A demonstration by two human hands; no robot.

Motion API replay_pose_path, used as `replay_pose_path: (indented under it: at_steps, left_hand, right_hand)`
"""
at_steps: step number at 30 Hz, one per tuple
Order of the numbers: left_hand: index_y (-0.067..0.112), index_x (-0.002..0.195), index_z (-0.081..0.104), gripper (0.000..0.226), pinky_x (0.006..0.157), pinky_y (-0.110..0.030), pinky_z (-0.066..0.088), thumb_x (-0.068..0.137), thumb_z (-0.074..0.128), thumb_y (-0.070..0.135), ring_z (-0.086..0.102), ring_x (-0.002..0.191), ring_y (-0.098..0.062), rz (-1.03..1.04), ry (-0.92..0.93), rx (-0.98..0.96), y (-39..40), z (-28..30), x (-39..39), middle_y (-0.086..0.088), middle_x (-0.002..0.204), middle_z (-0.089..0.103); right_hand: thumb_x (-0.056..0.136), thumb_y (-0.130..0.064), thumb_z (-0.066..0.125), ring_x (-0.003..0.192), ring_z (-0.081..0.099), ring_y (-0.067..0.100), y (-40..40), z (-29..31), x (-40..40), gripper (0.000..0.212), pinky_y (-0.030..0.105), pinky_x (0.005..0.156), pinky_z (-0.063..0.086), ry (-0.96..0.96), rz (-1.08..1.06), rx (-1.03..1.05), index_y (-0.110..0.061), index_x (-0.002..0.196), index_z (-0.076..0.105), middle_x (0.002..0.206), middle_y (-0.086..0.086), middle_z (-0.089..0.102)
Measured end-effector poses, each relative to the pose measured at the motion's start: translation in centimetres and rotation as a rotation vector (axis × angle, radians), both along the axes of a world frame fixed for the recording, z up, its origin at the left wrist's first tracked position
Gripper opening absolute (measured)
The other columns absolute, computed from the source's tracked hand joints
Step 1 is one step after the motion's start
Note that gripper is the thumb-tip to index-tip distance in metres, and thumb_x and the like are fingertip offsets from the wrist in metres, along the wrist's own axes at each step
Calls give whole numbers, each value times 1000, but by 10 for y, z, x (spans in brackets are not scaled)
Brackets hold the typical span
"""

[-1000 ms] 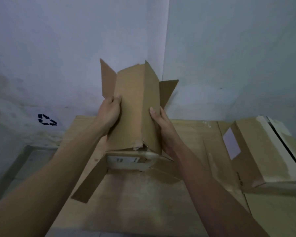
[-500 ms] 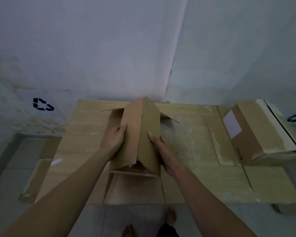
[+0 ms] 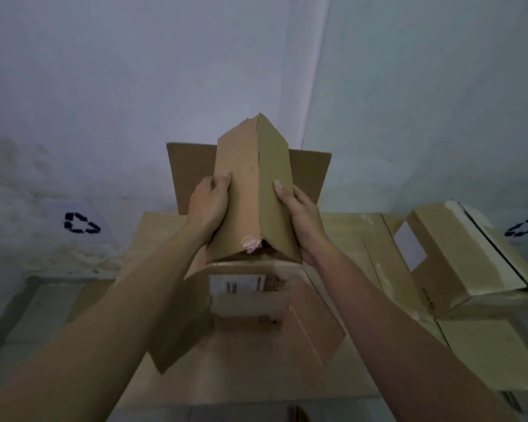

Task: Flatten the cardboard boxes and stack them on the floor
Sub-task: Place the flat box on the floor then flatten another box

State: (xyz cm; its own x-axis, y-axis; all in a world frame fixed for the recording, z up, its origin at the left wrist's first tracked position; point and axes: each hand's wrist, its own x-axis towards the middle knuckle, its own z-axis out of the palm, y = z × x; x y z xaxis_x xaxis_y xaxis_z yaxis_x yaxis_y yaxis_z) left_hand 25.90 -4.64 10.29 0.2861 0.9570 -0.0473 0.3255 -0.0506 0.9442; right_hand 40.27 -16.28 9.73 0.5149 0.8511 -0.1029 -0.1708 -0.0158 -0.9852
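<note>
I hold a brown cardboard box [image 3: 250,193] in the air above a wooden table [image 3: 153,229]. One of its long edges points up like a ridge, and its end flaps hang open at the far and near ends. A white label shows on its near underside. My left hand [image 3: 209,205] grips the left face with the thumb on top. On the right face my right hand [image 3: 302,220] presses from the side. A second, closed cardboard box [image 3: 457,257] with a white label lies on the table at the right.
Flat cardboard sheets [image 3: 384,269] lie on the table under and beside the closed box. White walls meet in a corner straight ahead, with black recycle marks on the left [image 3: 80,223] and the right. Grey floor tiles [image 3: 22,324] and a flat cardboard piece show left of the table.
The box was pressed down onto the table half a second ago; now both hands have lifted it up again, and its flaps hang open.
</note>
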Motion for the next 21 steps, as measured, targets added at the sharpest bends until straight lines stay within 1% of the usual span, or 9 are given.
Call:
replay_pose_path:
  at_steps: [4, 7, 9, 11, 13, 15, 17, 19, 21]
  left_hand:
    - [18, 120, 58, 61, 86, -41, 52, 90, 36, 67, 62, 98, -19, 17, -1, 5, 5, 14, 8, 1, 112, 62]
    - [18, 131, 54, 72, 92, -45, 50, 87, 33, 72, 60, 104, -21, -10, 70, -51, -3, -5, 5, 0, 122, 60]
    - [18, 134, 54, 82, 96, -48, 50, 82, 33, 78, 60, 108, -24, -63, 103, -133, -10, -21, 0, -2, 127, 61]
    - [21, 137, 54, 91, 98, -48, 50, 76, 35, 87, 61, 112, -29, -105, 99, -258, -22, -38, -4, -4, 131, 61]
    - [26, 144, 48, 98, 99, -45, 46, 71, 39, 91, 55, 122, -30, -152, 95, -371, -38, -51, -6, -2, 138, 56]
    - [25, 149, 40, 99, 96, -42, 42, 72, 47, 87, 49, 127, -28, -186, 68, -423, -46, -63, -3, 0, 144, 49]
    - [23, 148, 40, 92, 90, -40, 40, 76, 56, 78, 51, 119, -24, -128, 25, -434, -46, -71, -2, 1, 144, 50]
    - [22, 145, 43, 83, 86, -38, 39, 79, 61, 69, 50, 110, -20, -74, 5, -431, -43, -74, -2, 1, 142, 51]
    - [22, 146, 41, 85, 89, -38, 36, 79, 60, 71, 49, 111, -19, -112, -32, -451, -42, -76, -1, 3, 141, 51]
  right_hand:
    - [78, -56, 77, 106, 71, 17, 5, 16, 8, 55, 41, 94, 57, 3, 16, 30, -27, 124, 68, 116, -5, 74]
    - [77, -58, 77, 105, 71, 15, -4, 1, 9, 59, 40, 94, 57, -11, 35, -20, -28, 127, 66, 118, -7, 73]
    - [73, -64, 77, 110, 67, 14, -12, -19, 9, 75, 40, 99, 54, -38, 34, -113, -29, 137, 59, 128, -8, 68]
    - [65, -73, 77, 118, 61, 14, -20, -39, 4, 99, 40, 106, 48, -56, 37, -239, -30, 148, 46, 141, -10, 58]
    - [55, -84, 74, 128, 55, 16, -26, -57, 0, 117, 43, 112, 42, -39, 89, -336, -31, 153, 37, 149, -10, 50]
    - [51, -89, 71, 138, 45, 19, -31, -67, -5, 130, 47, 116, 36, -24, 158, -379, -32, 158, 23, 156, -11, 39]
    - [49, -86, 75, 139, 42, 20, -33, -63, -10, 136, 46, 117, 34, -62, 202, -416, -33, 159, 13, 157, -10, 36]
    - [55, -73, 82, 135, 45, 20, -30, -62, -6, 129, 43, 114, 36, -71, 201, -428, -30, 159, 17, 153, -9, 40]
    - [59, -63, 83, 132, 48, 19, -28, -55, -2, 121, 42, 111, 39, -83, 183, -421, -27, 157, 24, 151, -8, 43]
